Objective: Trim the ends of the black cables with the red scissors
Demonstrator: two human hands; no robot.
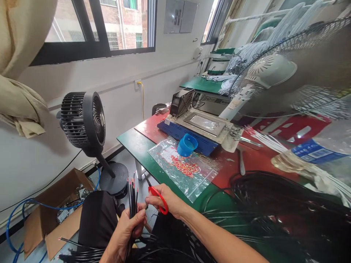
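Note:
My left hand (131, 223) is closed around a bunch of black cables (132, 199) that stands upright, with red wire ends at the top. Close beside it, my right hand (164, 201) holds a pair of scissors (163, 204) with red handles, its dark blades pointing up and left. The right fingertips are near the bunch; whether they also pinch a cable I cannot make out. More black cables (82, 252) lie across my lap. On the table, a clear plastic bag (156, 149) carries many small red and yellow bits (186, 166).
A blue cup (187, 145) stands by the bag, in front of a blue-sided machine with a metal plate (205, 122). Black cables (263, 204) heap on the table's right. A fan (85, 124) and an open cardboard box (55, 223) stand on the floor at left.

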